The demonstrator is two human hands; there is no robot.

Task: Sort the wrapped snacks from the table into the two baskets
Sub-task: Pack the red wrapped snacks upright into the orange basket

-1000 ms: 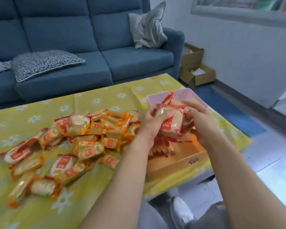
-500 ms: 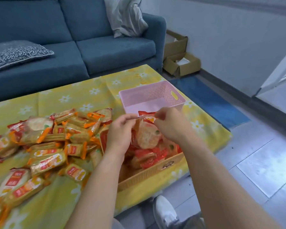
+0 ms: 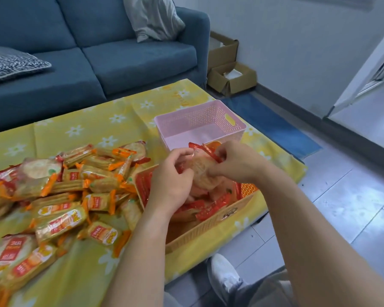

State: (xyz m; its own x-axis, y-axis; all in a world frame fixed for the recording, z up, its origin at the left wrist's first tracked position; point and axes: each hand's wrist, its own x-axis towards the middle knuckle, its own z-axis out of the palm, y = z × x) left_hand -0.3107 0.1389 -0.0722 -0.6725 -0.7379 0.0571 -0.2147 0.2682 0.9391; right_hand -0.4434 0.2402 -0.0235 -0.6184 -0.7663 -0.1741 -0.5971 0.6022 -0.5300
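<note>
Both hands hold one red-edged round cracker pack [image 3: 201, 167] just above the tan basket [image 3: 211, 226]. My left hand [image 3: 172, 180] grips its left side and my right hand [image 3: 235, 161] pinches its right edge. The tan basket sits at the table's near right edge and holds several red-wrapped packs. Behind it stands the pink basket [image 3: 233, 126], with nothing visible inside. A big heap of orange and red wrapped snacks [image 3: 60, 196] covers the yellow flowered tablecloth [image 3: 93, 127] to the left of the baskets.
A blue sofa [image 3: 120, 56] with two cushions runs along the far side of the table. Open cardboard boxes [image 3: 231, 76] and a blue mat [image 3: 273, 125] lie on the floor to the right. My shoe [image 3: 224, 275] shows below the table's near edge.
The view has swung right and down. Both hands have brought the red cracker pack lower, closer over the tan basket, still holding it between them.
</note>
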